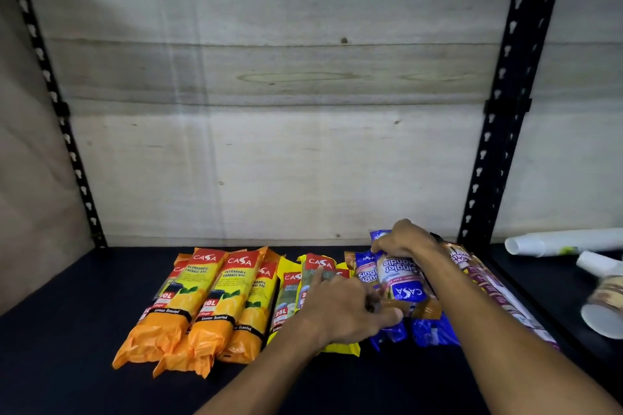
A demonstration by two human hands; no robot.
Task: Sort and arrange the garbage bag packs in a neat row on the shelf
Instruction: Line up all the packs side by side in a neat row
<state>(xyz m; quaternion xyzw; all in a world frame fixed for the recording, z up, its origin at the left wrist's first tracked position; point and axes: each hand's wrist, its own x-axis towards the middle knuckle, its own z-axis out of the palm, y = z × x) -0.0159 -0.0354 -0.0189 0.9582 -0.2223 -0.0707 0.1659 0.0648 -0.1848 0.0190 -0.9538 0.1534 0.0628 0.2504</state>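
Garbage bag packs lie in a row on the dark shelf. At the left are orange lemon-scented packs, then yellow 25L packs, then blue singlet-handle packs. My right hand grips the far end of one blue pack, which lies upside down on top of the other blue ones. My left hand rests over the yellow packs, its fingers touching a small brown pack end at the near end of the blue pack. Maroon drawstring packs lie to the right, partly hidden by my right forearm.
A pale wooden back panel rises behind the shelf. Black perforated uprights stand at the left and right. Beyond the right upright lie white paper cup stacks and loose cups. Bare shelf shows left of the orange packs.
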